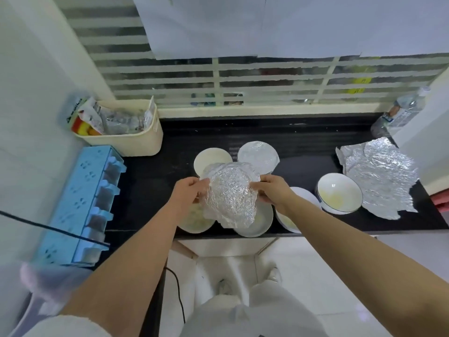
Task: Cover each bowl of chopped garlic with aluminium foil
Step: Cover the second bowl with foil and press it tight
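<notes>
Silver crinkled aluminium foil sheet [229, 198] hangs between both hands, just above the near bowls on the black surface [150, 186]. The left hand [188, 192] pinches its left edge and the right hand [271, 190] pinches its right edge, fingers curled onto the foil. Under it sit the near-left white bowl [194, 223] and the near-middle white bowl [261, 222], each partly hidden, with what looks like pale chopped garlic inside. Farther back, a foil-covered bowl [257, 154] is capped. To the right, a blue-rimmed white bowl [340, 195] lies open beside spare foil sheets [381, 178]. I'd say the sheet wants centring over one rim first, kept spread, then pressed gently down all round so it doesn't tear.
</notes>
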`<state>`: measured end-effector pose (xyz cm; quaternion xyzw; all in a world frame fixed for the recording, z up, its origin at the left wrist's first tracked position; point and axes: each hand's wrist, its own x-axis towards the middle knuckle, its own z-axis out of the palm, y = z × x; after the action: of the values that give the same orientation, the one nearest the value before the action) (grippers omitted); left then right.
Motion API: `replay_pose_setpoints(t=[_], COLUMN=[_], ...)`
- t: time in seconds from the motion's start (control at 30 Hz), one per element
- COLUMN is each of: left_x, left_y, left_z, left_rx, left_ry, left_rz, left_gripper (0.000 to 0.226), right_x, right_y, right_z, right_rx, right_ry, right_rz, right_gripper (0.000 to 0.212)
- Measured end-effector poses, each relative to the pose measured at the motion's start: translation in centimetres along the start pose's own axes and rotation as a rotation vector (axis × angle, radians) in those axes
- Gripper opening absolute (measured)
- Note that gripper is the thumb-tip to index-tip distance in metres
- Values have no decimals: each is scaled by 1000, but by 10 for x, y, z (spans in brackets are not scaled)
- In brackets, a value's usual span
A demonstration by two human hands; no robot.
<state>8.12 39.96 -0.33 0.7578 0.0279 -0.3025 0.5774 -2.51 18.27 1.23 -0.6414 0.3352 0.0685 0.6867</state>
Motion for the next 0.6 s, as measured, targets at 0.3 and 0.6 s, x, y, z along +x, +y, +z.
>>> replay_pose_setpoints(t=[0.3, 0.6], left_x=[25, 60], left_y=[18, 27], left_z=[-5, -9], left_rx=[-467, -752], left_ry=[60, 230], left_rz=[-102, -79], left_gripper=[16, 17], right_x=[34, 104], right_y=[-23, -54], right_z=[2, 7], right_rx=[-67, -1177], right_ry=[85, 52], right_rz=[-119, -507], right_gripper=[19, 54])
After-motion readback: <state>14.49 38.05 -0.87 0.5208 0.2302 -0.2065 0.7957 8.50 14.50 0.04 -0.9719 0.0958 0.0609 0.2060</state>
